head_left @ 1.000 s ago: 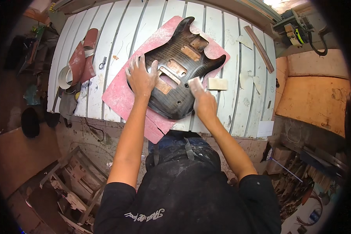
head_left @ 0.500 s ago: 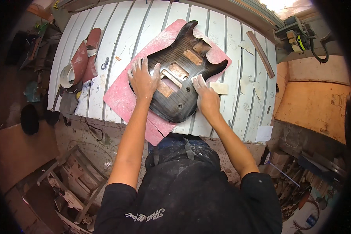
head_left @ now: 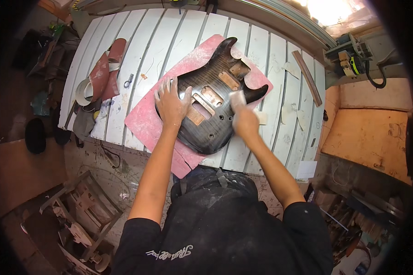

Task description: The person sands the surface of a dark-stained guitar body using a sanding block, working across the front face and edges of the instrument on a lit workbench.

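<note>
A dark, figured electric guitar body (head_left: 202,135) with routed cavities lies on a dusty pink mat (head_left: 135,121). My left hand (head_left: 172,105) rests open on the body's left edge, fingers spread. My right hand (head_left: 244,119) is closed on a pale sanding piece (head_left: 237,96) against the body's right side; motion blurs the fingers and the piece. Partly hidden behind that hand, a cream block (head_left: 262,118) lies on the slatted white table (head_left: 270,59).
Curled reddish sandpaper strips (head_left: 100,75) lie on the table's left. A brown wooden strip (head_left: 307,78) and paper scraps (head_left: 289,114) lie at the right. Machinery (head_left: 348,59) stands beyond the back right corner; an orange board (head_left: 367,133) is to the right.
My right hand has made small movements along the body's right side with the pale piece. My left hand has stayed on the body. The whole table appears lower in the picture.
</note>
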A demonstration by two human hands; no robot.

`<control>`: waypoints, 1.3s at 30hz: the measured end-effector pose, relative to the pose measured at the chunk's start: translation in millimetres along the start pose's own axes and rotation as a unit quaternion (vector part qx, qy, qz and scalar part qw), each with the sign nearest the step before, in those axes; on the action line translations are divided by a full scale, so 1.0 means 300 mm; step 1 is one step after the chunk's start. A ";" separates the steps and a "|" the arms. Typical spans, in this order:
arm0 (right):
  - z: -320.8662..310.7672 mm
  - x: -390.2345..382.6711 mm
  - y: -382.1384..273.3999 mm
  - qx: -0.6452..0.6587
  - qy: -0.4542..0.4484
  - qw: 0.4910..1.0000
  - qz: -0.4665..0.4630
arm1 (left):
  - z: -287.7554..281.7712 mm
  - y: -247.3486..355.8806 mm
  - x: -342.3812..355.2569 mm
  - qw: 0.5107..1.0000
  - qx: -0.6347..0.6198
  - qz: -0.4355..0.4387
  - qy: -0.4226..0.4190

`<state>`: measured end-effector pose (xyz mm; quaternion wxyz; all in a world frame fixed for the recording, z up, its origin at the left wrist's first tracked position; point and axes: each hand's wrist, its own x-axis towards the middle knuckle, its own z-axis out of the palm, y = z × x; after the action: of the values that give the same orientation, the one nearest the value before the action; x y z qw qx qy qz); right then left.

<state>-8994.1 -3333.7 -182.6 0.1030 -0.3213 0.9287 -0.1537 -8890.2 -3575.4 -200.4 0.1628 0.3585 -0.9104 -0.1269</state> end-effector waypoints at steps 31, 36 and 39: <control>-0.015 -0.196 -0.053 0.017 -0.124 0.974 -0.191 | -0.003 -0.002 0.081 0.999 -0.014 0.033 -0.036; -0.026 -0.126 0.012 0.066 -0.058 0.975 -0.203 | 0.001 0.008 0.076 0.999 -0.010 0.024 -0.033; 0.018 -0.177 -0.034 0.082 -0.030 0.987 -0.137 | 0.012 0.005 0.079 1.000 -0.004 0.021 -0.017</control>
<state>-8945.8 -3309.2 -179.1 0.1348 -0.4404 0.8568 -0.2319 -8908.7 -3590.4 -198.3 0.1510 0.3362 -0.9200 -0.1329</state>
